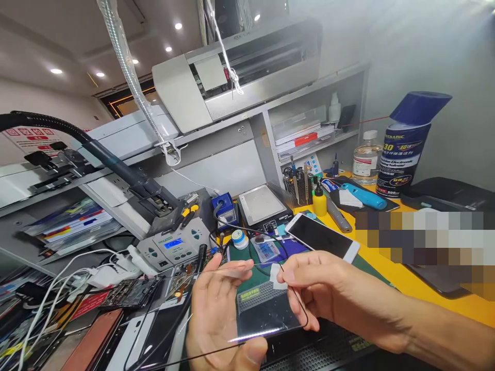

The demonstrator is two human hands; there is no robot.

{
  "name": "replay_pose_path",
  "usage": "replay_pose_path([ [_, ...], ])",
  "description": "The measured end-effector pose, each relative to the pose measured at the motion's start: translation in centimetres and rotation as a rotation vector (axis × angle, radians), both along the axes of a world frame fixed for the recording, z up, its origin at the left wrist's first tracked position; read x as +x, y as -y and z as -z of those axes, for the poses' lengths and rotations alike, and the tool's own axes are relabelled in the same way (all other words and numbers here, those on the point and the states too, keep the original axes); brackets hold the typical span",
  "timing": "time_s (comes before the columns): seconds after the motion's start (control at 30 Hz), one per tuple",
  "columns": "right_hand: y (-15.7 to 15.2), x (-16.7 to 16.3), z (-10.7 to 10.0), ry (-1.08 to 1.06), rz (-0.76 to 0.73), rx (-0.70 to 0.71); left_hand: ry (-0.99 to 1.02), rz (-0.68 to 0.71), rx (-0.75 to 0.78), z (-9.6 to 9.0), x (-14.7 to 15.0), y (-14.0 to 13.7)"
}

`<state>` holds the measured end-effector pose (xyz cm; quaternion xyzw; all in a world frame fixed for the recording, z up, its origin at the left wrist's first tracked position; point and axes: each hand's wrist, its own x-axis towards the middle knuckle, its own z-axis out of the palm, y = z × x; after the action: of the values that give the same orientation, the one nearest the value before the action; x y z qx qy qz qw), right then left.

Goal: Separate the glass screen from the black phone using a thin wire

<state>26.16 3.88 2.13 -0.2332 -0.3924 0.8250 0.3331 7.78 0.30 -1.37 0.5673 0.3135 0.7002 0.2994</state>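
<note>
A clear glass phone screen panel with a thin black border is held tilted above the green work mat. My left hand grips it across its width, thumb at the near edge and fingers at the far edge. Part of that palm shows through the glass. At the right end, my right hand pinches a small white piece, like a folded wipe, against the panel; its lower fingers sit behind the panel's corner. Beyond the hands lies a white phone with a dark screen.
A soldering station and a hot plate stand behind. Phones and parts crowd the left. On the right are a yellow bottle, a blue-handled tool, a clear bottle and a spray can. Cables cross the mat.
</note>
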Motion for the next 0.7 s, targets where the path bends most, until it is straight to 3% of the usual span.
replay_pose_path([
  [0.33, -0.1, 0.0, 0.4, 0.019, -0.007, 0.076, 0.036, -0.012, -0.016, 0.3, -0.2, 0.2],
  [0.47, -0.3, -0.1, 0.4, 0.121, 0.044, 0.131, 0.001, 0.028, 0.013, 0.5, -0.8, 0.1],
  [0.6, -0.1, 0.7, 0.5, 0.175, 0.189, 0.368, 0.039, -0.014, 0.008, 0.2, -0.6, 0.4],
  [0.7, 0.4, 1.7, 0.3, 0.336, 0.116, 0.64, 0.038, -0.041, -0.033, -0.2, -0.2, 0.7],
])
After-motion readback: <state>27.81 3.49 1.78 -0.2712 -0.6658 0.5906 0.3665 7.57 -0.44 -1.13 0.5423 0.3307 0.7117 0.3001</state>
